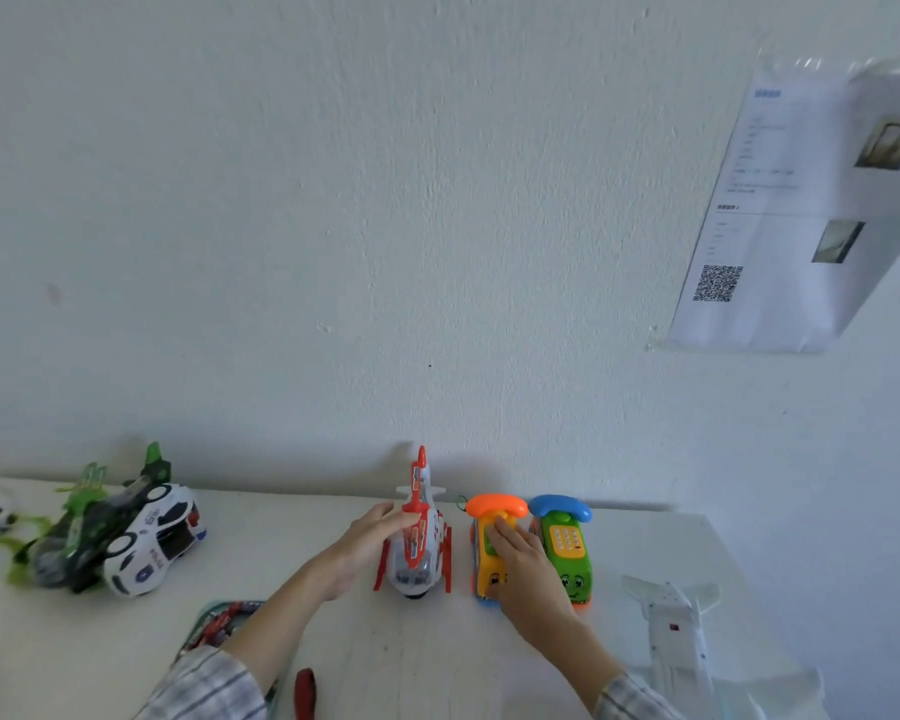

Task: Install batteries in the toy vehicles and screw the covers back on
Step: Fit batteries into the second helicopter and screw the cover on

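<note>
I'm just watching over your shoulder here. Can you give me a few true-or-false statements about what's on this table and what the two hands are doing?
1. The left hand touches the red and white toy plane. True.
2. The right hand rests on the green phone car. False: it rests on the orange phone car beside it.
3. A police car lies at the table's left. True.
4. The red-handled tool is in the right hand. False: it lies on the table near the left sleeve.
5. The paper with a QR code lies flat on the table. False: it hangs on the wall.
</note>
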Demonstrator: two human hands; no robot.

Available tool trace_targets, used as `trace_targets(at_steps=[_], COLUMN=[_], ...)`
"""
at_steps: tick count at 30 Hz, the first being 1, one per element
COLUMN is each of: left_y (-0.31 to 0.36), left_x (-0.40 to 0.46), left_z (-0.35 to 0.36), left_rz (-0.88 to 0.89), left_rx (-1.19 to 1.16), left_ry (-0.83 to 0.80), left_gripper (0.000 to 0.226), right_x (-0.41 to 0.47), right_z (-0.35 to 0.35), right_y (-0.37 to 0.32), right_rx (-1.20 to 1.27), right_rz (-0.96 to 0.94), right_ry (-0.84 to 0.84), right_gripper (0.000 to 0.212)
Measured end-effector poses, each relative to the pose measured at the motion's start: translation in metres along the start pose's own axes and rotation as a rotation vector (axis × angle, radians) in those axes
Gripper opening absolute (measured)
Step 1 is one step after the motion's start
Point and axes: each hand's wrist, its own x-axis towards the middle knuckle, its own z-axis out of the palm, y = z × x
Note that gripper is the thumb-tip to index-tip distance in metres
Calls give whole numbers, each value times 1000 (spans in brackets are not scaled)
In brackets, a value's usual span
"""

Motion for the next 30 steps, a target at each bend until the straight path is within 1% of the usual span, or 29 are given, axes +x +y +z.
trace_targets(at_steps=[2, 3, 6, 7, 11, 14, 18, 21, 23, 25, 27, 29, 30], left_y=[-6, -10, -25, -31, -61, -87, -121, -146, -163, -177, -192, -200, -203], left_x=[-13, -23, -54, -67, -120, -157, -205, -239, -255, -263, -270, -274, -276], left_z=[-14, -22, -47, -56, -92, -123, -166, -202, -227, -247, -266, -279, -282], left_rz=[6, 16, 37, 44, 60, 77, 132, 290, 330, 281, 161, 20, -56], left_rx=[71, 100, 151, 155, 149, 141, 260, 411, 501, 583, 588, 539, 541], left_ry=[16, 19, -8, -24, -38, 17, 220, 434, 607, 795, 928, 965, 949], left_gripper=[81, 84, 58, 54, 53, 39, 32, 32, 31, 33, 35, 42, 50], right_x=[-2, -2, -9, -13, -33, -48, -65, -77, -83, -87, -93, -103, -107], right_z=[-3, -5, -13, -15, -15, -4, 26, 63, 95, 127, 157, 182, 191], right_y=[0, -1, -10, -16, -54, -102, -174, -235, -268, -289, -310, -325, -331], right_rx=[16, 39, 103, 97, 119, 170, 206, 231, 277, 322, 327, 295, 276], right_rz=[1, 6, 43, 45, -21, -134, -275, -413, -490, -570, -634, -740, -781], right_ry=[4, 7, 41, 74, 174, 170, 132, 122, 120, 133, 168, 198, 186], right_gripper=[75, 75, 69, 66, 52, 44, 36, 27, 21, 16, 13, 10, 18])
